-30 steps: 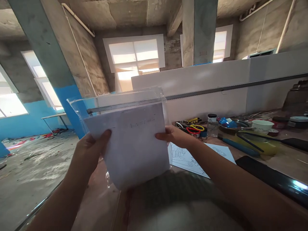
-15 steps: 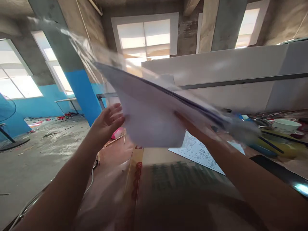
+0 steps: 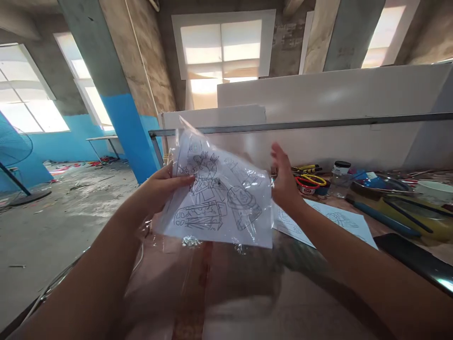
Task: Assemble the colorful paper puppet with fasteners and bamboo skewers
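Observation:
A clear plastic bag [image 3: 208, 196] with white paper inside is held up in front of me. Black line drawings of figures show through the shiny film. My left hand [image 3: 159, 189] grips the bag's left edge, its thumb lying across the front. At the right edge is my right hand [image 3: 285, 182], open, with its fingers pointing up and apart. Whether its palm touches the bag I cannot tell. Another sheet with line drawings [image 3: 339, 222] lies flat behind my right forearm, partly hidden by it.
Scissors with yellow handles [image 3: 314, 179], a black-lidded jar [image 3: 341, 172] and a white bowl [image 3: 435, 189] sit on the right. A dark phone-like object [image 3: 417, 264] lies nearer. A white panel [image 3: 336, 99] stands behind; a fan [image 3: 16, 146] is at far left.
The bag has swung down from a tilted, blurred position, and its drawn side now faces me. My right hand has come from behind the paper to its right edge, fingers raised.

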Demonstrator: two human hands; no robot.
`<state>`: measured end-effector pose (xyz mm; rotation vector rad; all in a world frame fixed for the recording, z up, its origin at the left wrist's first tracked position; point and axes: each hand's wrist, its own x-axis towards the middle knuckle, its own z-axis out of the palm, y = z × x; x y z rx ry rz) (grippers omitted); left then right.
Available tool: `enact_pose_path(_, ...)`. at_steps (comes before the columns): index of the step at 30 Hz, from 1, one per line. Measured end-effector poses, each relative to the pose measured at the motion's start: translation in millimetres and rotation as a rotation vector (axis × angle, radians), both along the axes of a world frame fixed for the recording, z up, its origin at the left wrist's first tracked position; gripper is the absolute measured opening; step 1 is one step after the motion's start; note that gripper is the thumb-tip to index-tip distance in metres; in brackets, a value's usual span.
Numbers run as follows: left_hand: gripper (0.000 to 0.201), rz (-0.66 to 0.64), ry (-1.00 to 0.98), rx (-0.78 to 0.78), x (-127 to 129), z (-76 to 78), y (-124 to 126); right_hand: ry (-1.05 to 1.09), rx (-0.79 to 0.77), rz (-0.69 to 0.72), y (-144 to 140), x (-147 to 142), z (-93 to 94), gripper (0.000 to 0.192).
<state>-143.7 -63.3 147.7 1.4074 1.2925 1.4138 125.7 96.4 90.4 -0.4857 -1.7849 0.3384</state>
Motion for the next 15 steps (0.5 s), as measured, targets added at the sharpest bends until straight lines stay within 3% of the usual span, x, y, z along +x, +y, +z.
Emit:
enact_pose_path(3, 0.050, 0.051, 0.018, 0.136, 2, -4.4, 4, 0.047, -0.673, 0.438, 3, 1, 13.3, 0.061)
enact_pose_path(5, 0.051, 0.065, 0.141, 0.083, 2, -13.6, 12, 0.022, -0.938, 0.626, 4, 4, 15.6, 0.073)
enact_pose_path(6, 0.051, 0.071, 0.237, 0.022, 2, -19.7, 17, 0.021, -1.022, 0.627, 4, 4, 12.7, 0.070)
enact_pose_path(8, 0.050, 0.066, 0.484, -0.137, 0, -33.1, 30, 0.024, -1.125, 0.507, 6, 0, -1.2, 0.047)
enact_pose_path(9, 0.049, 0.060, 0.562, -0.187, -1, -39.2, 36, 0.024, -1.145, 0.440, 7, -4, -11.2, 0.033)
enact_pose_path(11, 0.049, 0.076, 0.670, -0.241, -8, -48.5, 47, 0.033, -1.160, 0.397, 10, -15, -31.6, 0.026)
enact_pose_path(13, 0.046, 0.165, 0.763, -0.268, -22, -53.1, 56, 0.055, -1.171, 0.371, 16, -24, -44.9, 0.020)
enact_pose_path(15, 0.042, 0.337, 0.875, -0.286, -43, -55.1, 63, 0.101, -1.155, 0.356, 25, -24, -45.7, 0.015)
